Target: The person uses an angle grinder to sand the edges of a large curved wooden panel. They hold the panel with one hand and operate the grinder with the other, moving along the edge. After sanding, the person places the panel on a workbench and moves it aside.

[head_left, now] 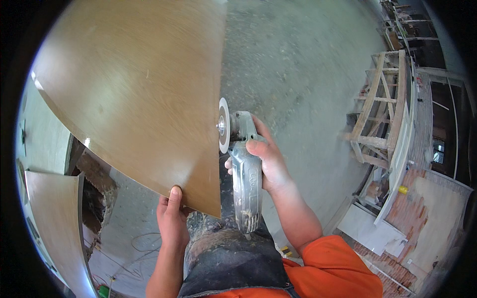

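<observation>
We see a smooth, shiny brown wood board (134,94), a dusty grey metal grinder (245,169) with a flat disc (223,125), and a rough grey concrete floor (298,64).

A: Where is there room to pass?

B: Right of the panel (134,94), over the bare concrete floor (298,59). That stretch runs open from the panel's right edge out to the wooden frame (380,114).

A: And what blocks the way?

B: The panel fills the upper left. The grinder (243,164) sits against its right edge, disc (224,125) touching, with the right hand (266,156) wrapped around the body. The left hand (171,218) clamps the panel's lower edge, so that corner is shut.

A: Lower down?

B: The person's knee lies under the grinder. Left of it, a second panel (57,223) stands near the rim, with cables (144,243) on the floor between.

A: Far right?

B: Frame, boards and brick crowd it.
</observation>
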